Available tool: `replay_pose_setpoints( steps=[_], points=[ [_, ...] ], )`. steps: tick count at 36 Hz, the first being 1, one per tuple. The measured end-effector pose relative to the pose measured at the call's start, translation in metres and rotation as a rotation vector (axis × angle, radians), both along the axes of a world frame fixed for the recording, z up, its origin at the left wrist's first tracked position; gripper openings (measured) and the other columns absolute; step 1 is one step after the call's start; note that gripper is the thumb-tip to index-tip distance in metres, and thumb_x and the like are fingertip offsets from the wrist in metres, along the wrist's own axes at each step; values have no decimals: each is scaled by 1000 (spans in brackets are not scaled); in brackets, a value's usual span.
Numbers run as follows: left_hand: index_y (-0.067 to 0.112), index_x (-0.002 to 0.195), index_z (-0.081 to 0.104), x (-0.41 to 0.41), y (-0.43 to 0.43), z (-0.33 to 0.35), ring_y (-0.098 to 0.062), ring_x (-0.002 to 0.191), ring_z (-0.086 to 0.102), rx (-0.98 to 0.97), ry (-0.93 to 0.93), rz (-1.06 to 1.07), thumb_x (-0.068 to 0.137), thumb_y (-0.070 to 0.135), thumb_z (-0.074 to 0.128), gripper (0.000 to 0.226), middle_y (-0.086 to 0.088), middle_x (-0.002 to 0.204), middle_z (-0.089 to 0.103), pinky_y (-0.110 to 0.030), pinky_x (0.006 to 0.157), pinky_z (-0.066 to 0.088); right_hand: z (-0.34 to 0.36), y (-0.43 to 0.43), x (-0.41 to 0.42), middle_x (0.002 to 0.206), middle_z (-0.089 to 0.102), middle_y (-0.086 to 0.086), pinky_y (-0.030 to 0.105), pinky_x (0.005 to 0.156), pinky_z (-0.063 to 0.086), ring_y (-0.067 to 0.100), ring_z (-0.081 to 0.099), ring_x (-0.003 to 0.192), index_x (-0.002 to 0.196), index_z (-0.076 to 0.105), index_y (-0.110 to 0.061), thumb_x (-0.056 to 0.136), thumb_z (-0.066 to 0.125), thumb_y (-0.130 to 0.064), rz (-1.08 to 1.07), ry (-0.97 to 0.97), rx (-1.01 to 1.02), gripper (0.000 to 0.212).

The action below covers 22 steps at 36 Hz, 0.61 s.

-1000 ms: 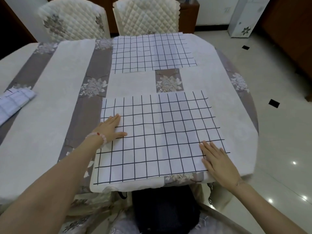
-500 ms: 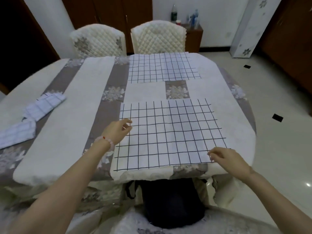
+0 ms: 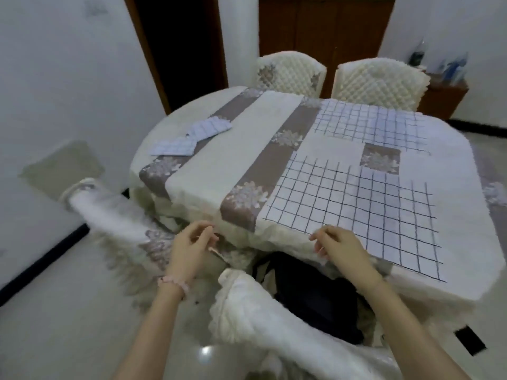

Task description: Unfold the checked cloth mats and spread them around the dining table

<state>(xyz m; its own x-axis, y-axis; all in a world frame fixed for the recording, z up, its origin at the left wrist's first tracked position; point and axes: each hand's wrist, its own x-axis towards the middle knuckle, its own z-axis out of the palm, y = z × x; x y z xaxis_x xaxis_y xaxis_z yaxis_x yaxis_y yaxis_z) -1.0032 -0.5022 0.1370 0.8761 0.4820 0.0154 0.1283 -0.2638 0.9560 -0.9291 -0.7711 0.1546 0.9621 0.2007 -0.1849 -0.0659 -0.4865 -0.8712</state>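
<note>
The white, black-gridded cloth mat [image 3: 356,215] looked matt and smooth on the worktop [image 3: 219,160], which wore a soft cream-and-taupe flowered cloth. At twelve o'clock, cream quilted fabric chair covers [image 3: 378,83] looked padded; the pale tiled floor [image 3: 68,311] shone glossy.

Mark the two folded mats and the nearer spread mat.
Nearer folded mat [image 3: 174,148], head view, its centre.
Farther folded mat [image 3: 210,128], head view, its centre.
Nearer spread mat [image 3: 354,212], head view, its centre.

On the table [image 3: 225,165], the near mat [image 3: 356,212] lies before the far mat [image 3: 370,124]; 2 folded mats [image 3: 175,147] lie left.
</note>
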Motion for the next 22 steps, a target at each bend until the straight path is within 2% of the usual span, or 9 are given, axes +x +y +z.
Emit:
replay_pose_setpoints(
  steps=[2, 5, 8, 11, 13, 16, 18, 22],
  points=[
    [22, 80, 65, -45, -2, -4, 5, 62, 61, -47, -2, 115, 92, 5, 53, 24, 10, 69, 68, -12, 64, 52, 4, 28, -21, 64, 65, -1, 29, 68, 49, 9, 60, 62, 78, 68, -17, 93, 47, -24, 138, 12, 17, 27],
    [19, 82, 66, -110, -7, -19, -4, 64, 61, -169, 36, 301, 92, 7, 53, 20, -3, 72, 65, -14, 64, 52, 9, 71, -60, 68, 67, 3, 23, 63, 47, 6, 60, 61, 78, 68, -18, 93, 47, -25, 334, 28, 50, 27],
    [17, 85, 65, -172, -12, -43, -16, 72, 59, -272, 162, 436, 93, 13, 53, 15, -4, 75, 64, -21, 67, 50, 9, 108, -107, 64, 63, -2, 24, 63, 48, 5, 58, 59, 72, 65, -22, 92, 49, -23, 547, 17, 76, 25],
    [12, 97, 65, -228, -23, -72, -18, 77, 60, -374, 306, 500, 94, 20, 53, 14, -7, 82, 64, -24, 69, 48, 0, 135, -158, 66, 61, -8, 24, 69, 48, 7, 59, 67, 73, 60, -29, 94, 48, -27, 851, 9, -12, 24],
    [9, 99, 64, -262, -31, -94, -19, 76, 61, -458, 394, 560, 94, 22, 54, 17, -9, 85, 65, -24, 67, 48, -15, 145, -185, 69, 62, -10, 23, 68, 48, 7, 60, 68, 79, 64, -23, 94, 49, -27, 1004, 46, -71, 22],
    [10, 98, 64, -309, -45, -128, -22, 77, 63, -605, 536, 678, 92, 24, 56, 17, -12, 88, 67, -27, 65, 48, -52, 152, -212, 70, 62, -5, 14, 61, 45, 3, 56, 61, 86, 67, -15, 94, 49, -22, 1113, 233, -118, 21],
    [7, 96, 63, -339, -55, -147, -23, 71, 60, -700, 614, 765, 92, 22, 56, 17, -11, 82, 65, -27, 60, 46, -79, 153, -221, 66, 59, -2, 8, 53, 41, -2, 55, 52, 87, 65, -10, 94, 49, -15, 1126, 371, -151, 19],
    [1, 92, 59, -395, -77, -173, -21, 56, 51, -803, 713, 900, 92, 10, 55, 10, -12, 69, 59, -22, 53, 36, -128, 152, -225, 60, 55, 0, 6, 46, 36, -4, 51, 42, 78, 60, -9, 95, 45, -7, 1102, 506, -307, 23]
  ],
)
